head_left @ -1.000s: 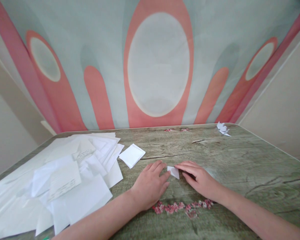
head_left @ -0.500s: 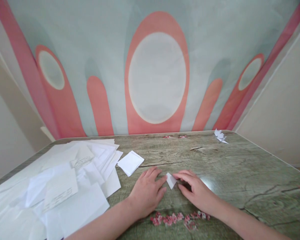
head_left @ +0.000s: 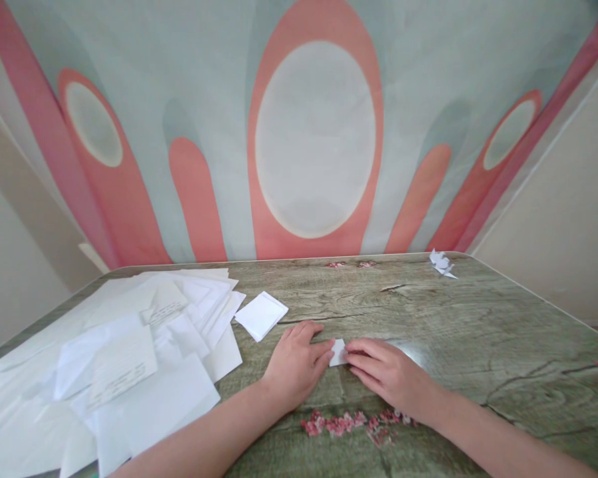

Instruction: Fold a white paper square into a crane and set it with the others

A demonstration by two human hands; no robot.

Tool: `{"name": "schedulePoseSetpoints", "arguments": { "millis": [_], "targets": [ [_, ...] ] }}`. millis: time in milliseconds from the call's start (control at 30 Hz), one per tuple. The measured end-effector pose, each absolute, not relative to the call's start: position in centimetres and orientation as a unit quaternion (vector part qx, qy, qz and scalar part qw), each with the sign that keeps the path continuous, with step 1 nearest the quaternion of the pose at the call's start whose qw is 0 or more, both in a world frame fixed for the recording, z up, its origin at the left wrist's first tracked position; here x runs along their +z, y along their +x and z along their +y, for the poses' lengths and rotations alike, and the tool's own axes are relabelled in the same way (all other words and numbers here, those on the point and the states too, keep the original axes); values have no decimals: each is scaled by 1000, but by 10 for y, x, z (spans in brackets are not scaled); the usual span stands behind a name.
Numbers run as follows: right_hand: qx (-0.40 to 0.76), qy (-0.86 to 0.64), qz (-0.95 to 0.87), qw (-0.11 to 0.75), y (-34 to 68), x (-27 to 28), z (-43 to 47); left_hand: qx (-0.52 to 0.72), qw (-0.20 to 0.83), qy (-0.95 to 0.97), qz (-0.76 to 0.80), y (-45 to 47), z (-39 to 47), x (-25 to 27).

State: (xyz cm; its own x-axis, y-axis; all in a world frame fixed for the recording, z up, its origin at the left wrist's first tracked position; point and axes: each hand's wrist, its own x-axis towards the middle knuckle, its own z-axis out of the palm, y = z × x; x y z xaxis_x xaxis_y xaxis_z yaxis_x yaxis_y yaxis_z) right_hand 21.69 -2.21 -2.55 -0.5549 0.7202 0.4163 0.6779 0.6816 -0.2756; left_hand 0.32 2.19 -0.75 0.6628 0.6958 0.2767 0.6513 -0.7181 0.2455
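A small folded piece of white paper (head_left: 337, 353) lies on the wood-patterned table between my two hands. The thumb and forefinger of my left hand (head_left: 295, 364) are closed at its left edge. My right hand (head_left: 386, 372) grips the right edge, its fingers bunched together and covering part of that side. Beyond my left hand, a squarish stack of white paper (head_left: 262, 315) rests on the tabletop.
Loose white sheets (head_left: 164, 398), some with printed text, spread in an overlapping pile across the table's left side. Small folded paper pieces (head_left: 442, 263) sit at the far right. A patterned backdrop (head_left: 319, 133) rises behind the far edge.
The small paper's outline has gone from a pointed, tilted shape to a squarer one. My right fingers have drawn together on it, and the camera view has tipped slightly downward.
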Motion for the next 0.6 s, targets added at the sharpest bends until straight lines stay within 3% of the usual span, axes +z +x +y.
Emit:
{"name": "schedulePoseSetpoints", "arguments": {
  "millis": [167,600],
  "targets": [
    [-62,-358,-915,174,221,-20,-22,186,63,909,367,4,24,-8],
    [-119,-324,-921,179,215,-20,-15,205,101,904,361,2,26,-13]
  ]
}}
